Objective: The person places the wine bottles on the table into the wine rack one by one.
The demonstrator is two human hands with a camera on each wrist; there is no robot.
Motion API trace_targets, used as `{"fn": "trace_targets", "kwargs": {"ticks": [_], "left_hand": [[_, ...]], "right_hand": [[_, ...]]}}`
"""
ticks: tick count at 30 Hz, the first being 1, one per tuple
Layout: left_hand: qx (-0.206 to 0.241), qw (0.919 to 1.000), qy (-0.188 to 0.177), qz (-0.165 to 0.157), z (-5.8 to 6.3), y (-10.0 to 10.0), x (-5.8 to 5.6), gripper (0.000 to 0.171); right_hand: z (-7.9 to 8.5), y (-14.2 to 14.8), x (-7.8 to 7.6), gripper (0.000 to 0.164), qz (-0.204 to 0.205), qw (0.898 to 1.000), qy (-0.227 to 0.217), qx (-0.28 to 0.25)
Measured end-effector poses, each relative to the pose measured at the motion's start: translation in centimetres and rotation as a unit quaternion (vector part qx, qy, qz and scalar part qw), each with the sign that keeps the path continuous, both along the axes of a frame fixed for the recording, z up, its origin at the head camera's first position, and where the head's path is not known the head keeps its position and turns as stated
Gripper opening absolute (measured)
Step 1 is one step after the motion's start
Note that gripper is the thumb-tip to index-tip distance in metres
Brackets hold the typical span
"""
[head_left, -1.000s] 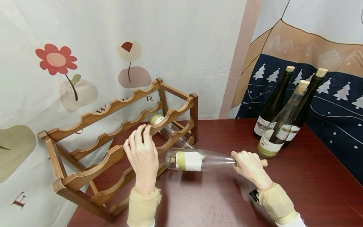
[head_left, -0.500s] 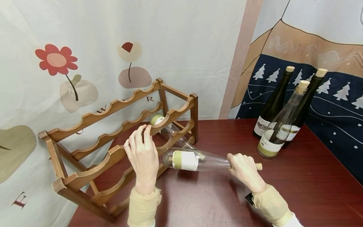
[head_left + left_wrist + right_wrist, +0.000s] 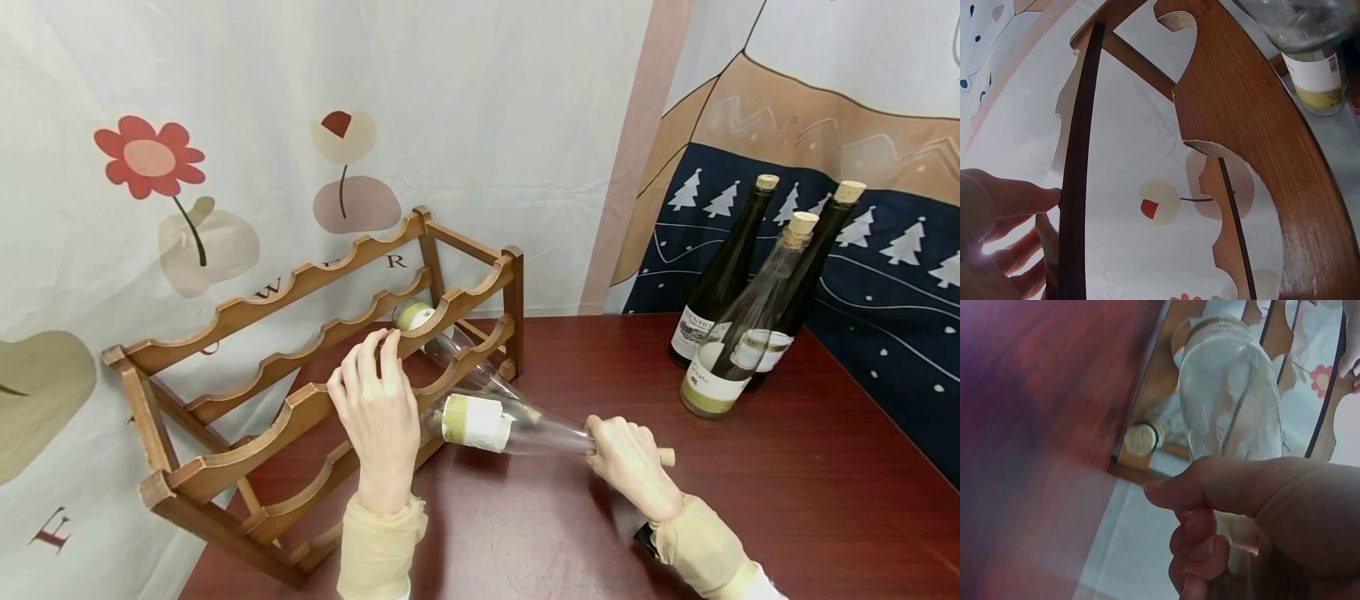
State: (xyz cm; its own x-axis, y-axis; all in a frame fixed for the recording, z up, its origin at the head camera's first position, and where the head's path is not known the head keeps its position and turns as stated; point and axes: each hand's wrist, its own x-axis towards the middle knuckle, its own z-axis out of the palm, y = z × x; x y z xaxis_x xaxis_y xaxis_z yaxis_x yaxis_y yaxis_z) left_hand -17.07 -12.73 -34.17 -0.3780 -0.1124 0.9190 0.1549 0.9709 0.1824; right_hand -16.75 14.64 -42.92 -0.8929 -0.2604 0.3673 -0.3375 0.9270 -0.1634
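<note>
My right hand [image 3: 632, 467] grips a clear, corked wine bottle [image 3: 540, 427] by its neck. The bottle lies almost level, and its base end reaches the front of the wooden wine rack [image 3: 517, 304] at a lower row. In the right wrist view its clear body [image 3: 1232, 394] points toward the rack. My left hand [image 3: 377, 408] holds the rack's upper front rail, thumb and fingers about the wood [image 3: 1074, 187] in the left wrist view. Another clear bottle [image 3: 468, 360] lies in the rack, its cork end [image 3: 1141, 439] sticking out beside the held bottle.
Three corked bottles stand at the back right of the dark red table [image 3: 585, 358]: a clear bottle [image 3: 712, 383] in front of a dark green bottle [image 3: 723, 275] and another dark bottle [image 3: 817, 250]. A printed curtain [image 3: 525, 125] hangs behind the rack.
My right hand has moved left with the held bottle, bringing its base end in at the rack's front and partly behind my left hand. The left hand has stayed on the rail.
</note>
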Motion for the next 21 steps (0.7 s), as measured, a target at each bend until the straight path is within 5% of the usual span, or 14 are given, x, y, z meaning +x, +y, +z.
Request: {"fn": "trace_targets", "kwargs": {"ticks": [21], "left_hand": [[0.002,1.0000,0.001,-0.003,0.1,0.0,0.0,0.021]], "right_hand": [[-1.3,-3.0,1.4,0.031,0.025,0.996,-0.063,-0.063]]}}
